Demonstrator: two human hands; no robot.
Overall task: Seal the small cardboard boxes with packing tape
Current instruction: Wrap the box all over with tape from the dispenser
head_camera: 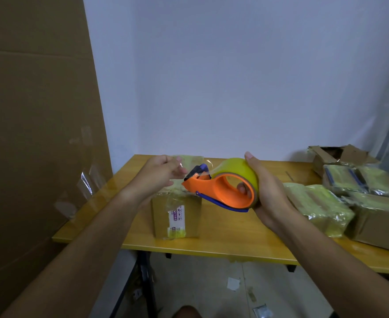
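- The fingers (177, 167) of the left hand (160, 172) were loosely curled at the free end of the tape, just beside the dispenser's black and blue cutter nose (198, 171); whether they already pinched the clear strip could not be told.
- The right hand (265, 191) was clamped on the tape dispenser (221, 191), fingers threaded through the orange loop and the palm around the yellow roll (239, 167).
- The dispenser's long axis ran left to right across the view, nose toward the left hand, so the tape would pull out leftward.
- The small cardboard box (177, 214) stood on the bench (223, 237) directly below the two hands, already partly wrapped in yellowish tape, a printed label on its near face.
- The left hand was the nearer one to the box top; the judged next move was to draw the tape out and down onto it.
- More taped boxes (319, 207) lay to the right on the bench.
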